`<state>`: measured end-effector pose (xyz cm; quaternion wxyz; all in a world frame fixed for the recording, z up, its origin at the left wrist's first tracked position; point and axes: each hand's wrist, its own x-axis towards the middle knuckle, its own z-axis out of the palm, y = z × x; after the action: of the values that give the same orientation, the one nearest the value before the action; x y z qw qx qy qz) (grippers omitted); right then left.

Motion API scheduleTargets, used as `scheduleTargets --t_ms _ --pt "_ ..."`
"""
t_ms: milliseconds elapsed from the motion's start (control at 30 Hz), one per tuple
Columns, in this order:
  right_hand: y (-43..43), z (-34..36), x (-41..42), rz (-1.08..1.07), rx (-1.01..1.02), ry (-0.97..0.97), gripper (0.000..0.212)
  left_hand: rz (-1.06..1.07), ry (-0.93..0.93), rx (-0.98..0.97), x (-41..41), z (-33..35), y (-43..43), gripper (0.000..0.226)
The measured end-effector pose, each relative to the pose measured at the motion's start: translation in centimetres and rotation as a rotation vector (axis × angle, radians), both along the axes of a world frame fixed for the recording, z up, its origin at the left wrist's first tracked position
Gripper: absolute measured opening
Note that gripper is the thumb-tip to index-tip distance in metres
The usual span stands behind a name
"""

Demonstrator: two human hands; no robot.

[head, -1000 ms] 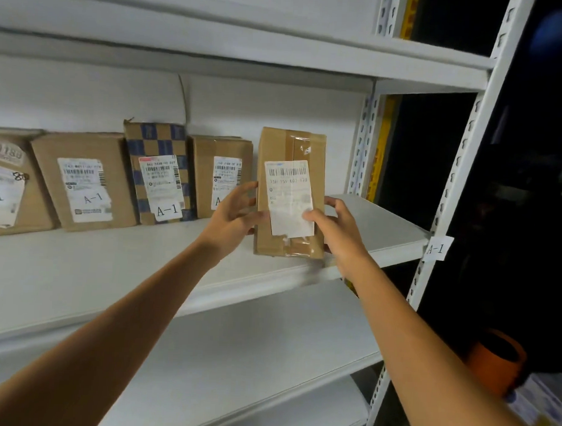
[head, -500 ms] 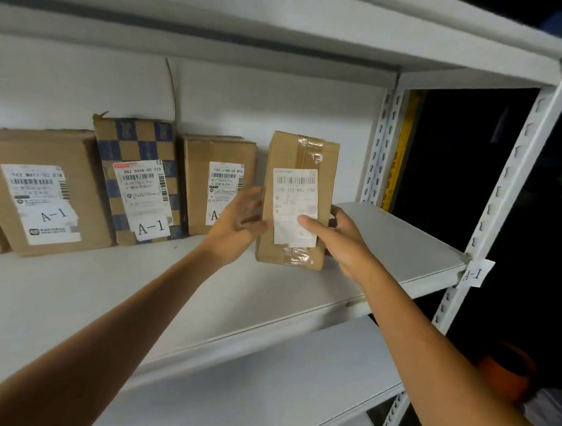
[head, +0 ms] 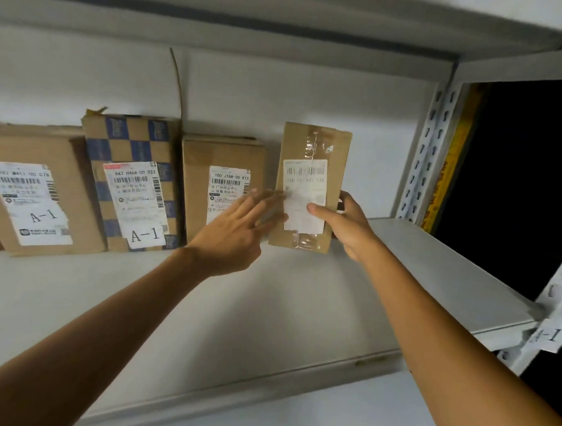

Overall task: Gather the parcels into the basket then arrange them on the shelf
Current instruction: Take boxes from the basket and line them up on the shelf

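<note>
Shelving stage is judged well under way. Three labelled cartons are stood upright in a row against the back wall of the shelf: a plain brown carton at the left, a blue-checked carton beside it, then a smaller brown carton (two of the labels are marked A-1, matching the A-1 tag on the upright). A further carton edge is just visible at the far left.

A fourth parcel, a taped brown carton, is held upright near the end of the row, a small gap left to the third. It is gripped by the right hand, thumb across the label, fingers wrapped behind the right edge. The left hand is spread flat, fingers open, tips at the parcel's left edge; nothing is gripped by it.

Whether the parcel's base is fully seated on the board cannot be told.

Left to do: parcel to be released, probably nudged into line. Basket is not in view, so remaining parcel count cannot be judged. Free shelf space is available to the right.
</note>
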<state>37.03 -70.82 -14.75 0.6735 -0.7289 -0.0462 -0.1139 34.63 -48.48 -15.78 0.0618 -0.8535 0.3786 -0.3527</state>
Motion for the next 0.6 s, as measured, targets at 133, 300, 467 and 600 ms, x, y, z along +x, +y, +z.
scheduleTargets --t_ms 133,300,467,600 --pt "0.5 -0.6 2.3 0.067 0.022 0.0 0.057 0.075 0.119 0.153 0.3 -0.5 -1.2 0.054" --pt "1.6 -2.0 5.1 0.097 0.022 0.008 0.063 0.252 0.205 0.312 1.4 -0.6 -2.5 0.058" --pt "1.6 -2.3 7.2 0.072 -0.021 0.015 0.053 0.272 0.303 0.282 1.9 -0.1 -3.3 0.056" --pt "1.9 -2.1 7.6 0.009 -0.133 -0.019 0.05 0.264 0.308 0.281 2.5 -0.1 -3.5 0.057"
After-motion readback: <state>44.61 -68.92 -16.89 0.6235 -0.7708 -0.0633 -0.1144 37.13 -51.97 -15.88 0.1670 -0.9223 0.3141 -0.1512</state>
